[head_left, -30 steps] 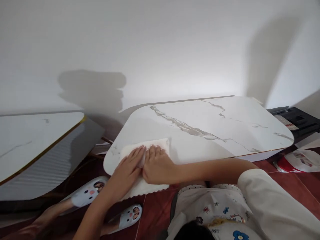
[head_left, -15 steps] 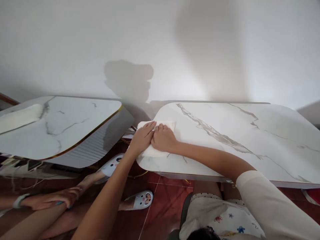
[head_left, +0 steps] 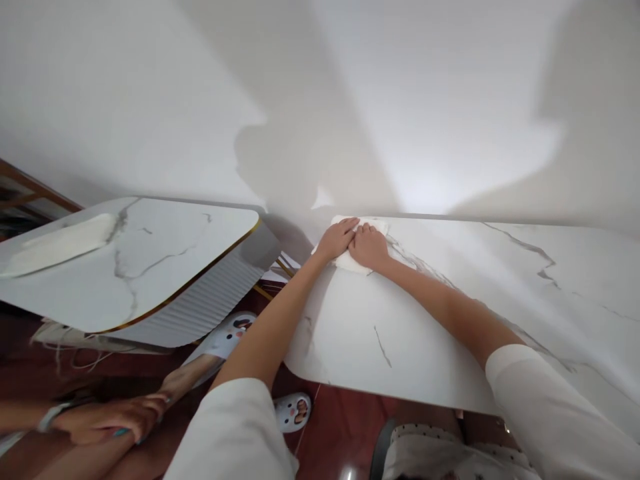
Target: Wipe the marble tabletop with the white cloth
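A folded white cloth (head_left: 354, 265) lies flat on the white marble-patterned tabletop (head_left: 425, 333), by its far left corner against the wall. My left hand (head_left: 337, 240) presses on the cloth, fingers together and pointing forward. Beside it, touching it, my right hand (head_left: 370, 247) bears down on the same cloth with its fingers bent over it. The undersides of both hands and the cloth beneath them are hidden.
To the left, a second marble-patterned table (head_left: 165, 233) with a gold edge carries a long white cloth-like item (head_left: 63, 245). A seated person's clasped hands (head_left: 113, 417) and slippered foot (head_left: 233, 333) are at lower left. A white wall (head_left: 150, 100) rises behind.
Both hands and the cloth have slid away from me, from the tabletop's left end toward its far edge by the wall. The view has shifted slightly.
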### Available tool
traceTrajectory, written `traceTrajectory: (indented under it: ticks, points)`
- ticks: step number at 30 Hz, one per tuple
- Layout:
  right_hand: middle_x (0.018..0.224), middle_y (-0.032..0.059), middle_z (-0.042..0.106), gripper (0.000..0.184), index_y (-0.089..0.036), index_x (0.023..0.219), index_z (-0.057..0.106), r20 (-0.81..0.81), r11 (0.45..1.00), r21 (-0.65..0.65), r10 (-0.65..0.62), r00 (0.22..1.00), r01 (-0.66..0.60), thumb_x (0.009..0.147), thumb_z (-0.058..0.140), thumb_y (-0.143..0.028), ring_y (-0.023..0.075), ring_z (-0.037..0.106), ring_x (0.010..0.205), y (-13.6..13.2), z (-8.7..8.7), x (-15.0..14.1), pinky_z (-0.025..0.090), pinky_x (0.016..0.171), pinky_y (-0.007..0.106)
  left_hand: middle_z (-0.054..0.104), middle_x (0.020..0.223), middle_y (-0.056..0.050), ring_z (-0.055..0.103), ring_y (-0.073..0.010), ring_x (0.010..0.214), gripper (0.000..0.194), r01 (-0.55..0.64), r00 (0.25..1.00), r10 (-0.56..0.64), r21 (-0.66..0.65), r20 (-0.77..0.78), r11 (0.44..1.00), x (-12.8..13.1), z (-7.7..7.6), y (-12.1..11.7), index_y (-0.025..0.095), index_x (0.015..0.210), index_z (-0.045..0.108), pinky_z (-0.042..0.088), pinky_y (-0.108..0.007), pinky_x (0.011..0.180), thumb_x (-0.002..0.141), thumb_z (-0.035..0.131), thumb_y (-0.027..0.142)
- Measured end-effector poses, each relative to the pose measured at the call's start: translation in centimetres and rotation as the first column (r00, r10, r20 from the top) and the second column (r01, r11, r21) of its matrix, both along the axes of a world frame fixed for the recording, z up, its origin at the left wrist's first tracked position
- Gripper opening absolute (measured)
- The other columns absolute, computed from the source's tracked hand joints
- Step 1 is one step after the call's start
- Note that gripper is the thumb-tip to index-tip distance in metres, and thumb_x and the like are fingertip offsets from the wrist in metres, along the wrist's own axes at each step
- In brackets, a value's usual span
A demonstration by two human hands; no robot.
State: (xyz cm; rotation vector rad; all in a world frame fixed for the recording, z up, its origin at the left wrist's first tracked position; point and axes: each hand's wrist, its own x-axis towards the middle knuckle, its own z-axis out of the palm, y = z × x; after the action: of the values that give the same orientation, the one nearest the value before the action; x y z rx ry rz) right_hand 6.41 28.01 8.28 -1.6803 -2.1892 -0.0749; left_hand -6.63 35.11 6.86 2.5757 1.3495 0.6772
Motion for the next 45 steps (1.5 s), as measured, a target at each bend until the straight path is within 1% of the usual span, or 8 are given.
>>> traceTrajectory:
  ticks: [6, 11, 15, 19, 24, 35, 39, 45]
  points:
    - [0.123, 0.0225, 0.055, 0.046, 0.002, 0.125, 0.050, -0.040, 0.997, -0.032, -0.068, 0.997, 0.067, 0.094, 0.032, -0.026, 0.0286, 0.049, 0.113, 4.2, -0.2, 1.2, 0.037, 0.094, 0.037, 0.048, 0.142, -0.001, 0.043, -0.0175, 0.131, 0.052, -0.024, 0.999, 0.028, -0.080, 0.043, 0.997, 1.7, 0.4, 3.7, 0.018, 0.132, 0.052, 0.031, -0.029, 0.111, 0.084, 0.033, 0.026]
    - [0.129, 0.0217, 0.054, 0.047, 0.001, 0.127, 0.049, -0.064, 0.997, -0.016, -0.079, 0.995, 0.079, 0.094, 0.034, -0.028, 0.0286, 0.048, 0.117, 6.0, -0.5, 1.3, 0.034, 0.098, 0.037, 0.047, 0.142, -0.002, 0.043, -0.0182, 0.131, 0.053, -0.107, 0.992, 0.114, -0.122, 0.056, 0.987, 2.1, 0.7, 4.3, 0.017, 0.132, 0.052, 0.032, -0.028, 0.110, 0.084, 0.034, 0.027]
    - [0.136, 0.0229, 0.048, 0.050, 0.003, 0.131, 0.046, -0.048, 0.997, 0.022, -0.068, 0.997, 0.069, 0.094, 0.035, -0.029, 0.0296, 0.043, 0.124, 5.2, -0.9, 1.3, 0.031, 0.102, 0.038, 0.046, 0.143, -0.004, 0.040, -0.0188, 0.133, 0.052, -0.066, 0.998, 0.066, -0.040, 0.010, 0.997, 1.7, 0.5, 3.4, 0.015, 0.134, 0.049, 0.028, -0.030, 0.112, 0.086, 0.032, 0.026]
    - [0.140, 0.0232, 0.044, 0.053, 0.005, 0.134, 0.043, -0.034, 0.998, 0.043, -0.043, 0.998, 0.045, 0.094, 0.036, -0.029, 0.0310, 0.039, 0.129, 2.5, -1.2, 0.8, 0.028, 0.105, 0.039, 0.045, 0.144, -0.002, 0.036, -0.0184, 0.135, 0.050, 0.003, 0.999, -0.003, 0.019, -0.043, 1.000, 0.6, -0.2, 1.7, 0.019, 0.134, 0.047, 0.027, -0.036, 0.114, 0.088, 0.030, 0.028]
    - [0.141, 0.0266, 0.042, 0.057, 0.007, 0.135, 0.041, -0.041, 0.999, 0.033, -0.010, 0.999, 0.011, 0.094, 0.037, -0.031, 0.0325, 0.037, 0.131, -2.4, -1.0, -1.1, 0.027, 0.106, 0.042, 0.043, 0.145, -0.005, 0.034, -0.0185, 0.136, 0.052, 0.027, 0.996, -0.025, 0.021, -0.083, 0.999, -1.9, -0.3, -2.9, 0.016, 0.136, 0.046, 0.026, -0.037, 0.114, 0.089, 0.029, 0.029]
    - [0.141, 0.0323, 0.037, 0.063, 0.012, 0.136, 0.037, -0.052, 0.991, -0.005, 0.136, 0.989, -0.137, 0.091, 0.040, -0.032, 0.0371, 0.037, 0.132, -15.0, -0.2, -3.8, 0.027, 0.106, 0.049, 0.041, 0.147, -0.003, 0.033, -0.0191, 0.137, 0.055, -0.108, 0.983, 0.106, 0.001, -0.150, 0.994, -5.3, 0.5, -17.6, 0.021, 0.139, 0.042, 0.025, -0.040, 0.115, 0.088, 0.029, 0.033]
    - [0.140, 0.0329, 0.037, 0.062, 0.014, 0.135, 0.037, -0.038, 0.978, -0.020, 0.208, 0.977, -0.209, 0.090, 0.041, -0.029, 0.0382, 0.037, 0.131, -18.4, -0.1, -1.9, 0.028, 0.106, 0.050, 0.038, 0.148, -0.005, 0.031, -0.0193, 0.138, 0.056, -0.150, 0.966, 0.149, 0.014, -0.211, 0.989, -3.9, 0.2, -21.6, 0.018, 0.141, 0.040, 0.025, -0.038, 0.115, 0.087, 0.030, 0.034]
    - [0.142, 0.0302, 0.038, 0.062, 0.012, 0.136, 0.038, 0.014, 0.968, -0.021, 0.252, 0.968, -0.251, 0.089, 0.040, -0.029, 0.0377, 0.036, 0.132, -21.4, -0.6, 3.7, 0.026, 0.108, 0.047, 0.034, 0.150, -0.005, 0.027, -0.0218, 0.140, 0.055, -0.244, 0.934, 0.244, 0.034, -0.260, 0.969, 1.9, -0.2, -26.0, 0.019, 0.144, 0.035, 0.022, -0.043, 0.114, 0.091, 0.025, 0.030]
